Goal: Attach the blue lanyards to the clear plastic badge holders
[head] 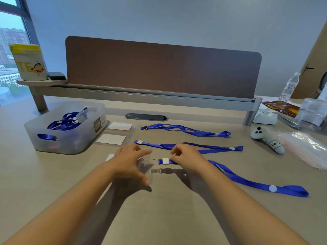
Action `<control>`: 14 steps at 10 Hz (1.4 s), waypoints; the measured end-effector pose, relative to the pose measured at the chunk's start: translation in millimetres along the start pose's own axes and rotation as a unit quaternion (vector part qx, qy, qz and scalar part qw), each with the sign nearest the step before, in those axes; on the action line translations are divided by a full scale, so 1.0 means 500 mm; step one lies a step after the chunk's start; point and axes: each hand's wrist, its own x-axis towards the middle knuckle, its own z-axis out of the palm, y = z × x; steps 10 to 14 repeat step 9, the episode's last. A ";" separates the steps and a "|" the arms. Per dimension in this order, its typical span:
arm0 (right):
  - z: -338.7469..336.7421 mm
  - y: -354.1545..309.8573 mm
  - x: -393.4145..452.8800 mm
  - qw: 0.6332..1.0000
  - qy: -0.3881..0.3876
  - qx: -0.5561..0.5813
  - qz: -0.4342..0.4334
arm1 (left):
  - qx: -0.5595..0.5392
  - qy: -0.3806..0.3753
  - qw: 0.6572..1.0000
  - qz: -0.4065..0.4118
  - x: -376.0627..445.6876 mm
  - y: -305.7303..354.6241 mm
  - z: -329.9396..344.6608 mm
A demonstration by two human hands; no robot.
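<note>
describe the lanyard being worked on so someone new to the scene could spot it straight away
Start at the translucent bin on the left of the desk and look right, where three blue lanyards lie in rows. It is the nearest lanyard, trailing off to the right. Unlike the other two, the right hand pinches its white-clipped end.

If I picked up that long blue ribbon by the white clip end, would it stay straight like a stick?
Probably not. The blue lanyard lies flat and bends along the desk, so it is likely floppy and would dangle. It looks thin, so probably light. The right hand pinches it with just its fingers.
</note>
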 end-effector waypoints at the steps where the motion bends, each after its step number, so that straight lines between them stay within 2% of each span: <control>1: 0.036 0.010 -0.011 0.993 0.032 -0.115 0.011 | 0.059 -0.023 0.998 -0.024 -0.010 -0.026 0.023; 2: 0.063 0.025 -0.028 0.976 0.026 -0.204 0.073 | 0.047 -0.044 0.997 -0.052 -0.020 -0.030 0.028; 3: 0.080 0.041 -0.044 0.967 0.003 -0.211 0.146 | 0.009 -0.021 0.996 -0.086 -0.027 -0.015 0.037; 4: 0.086 0.053 -0.047 0.970 -0.006 -0.195 0.148 | 0.019 -0.024 0.992 -0.126 -0.031 -0.014 0.057; 6: 0.076 0.069 -0.033 0.983 0.013 -0.180 0.042 | 0.054 0.012 0.992 -0.110 -0.045 -0.090 0.047; 7: 0.068 0.066 -0.025 0.986 0.010 -0.167 0.020 | 0.057 0.009 0.992 -0.111 -0.044 -0.115 0.038; 8: 0.072 0.061 -0.016 0.986 0.010 -0.167 0.013 | 0.063 0.022 0.992 -0.104 -0.039 -0.124 0.035; 9: 0.070 0.062 -0.015 0.989 0.029 -0.144 0.006 | 0.070 0.065 0.990 -0.101 -0.040 -0.128 0.034; 14: 0.070 0.062 -0.015 0.989 0.029 -0.144 0.006 | 0.070 0.065 0.990 -0.101 -0.040 -0.128 0.034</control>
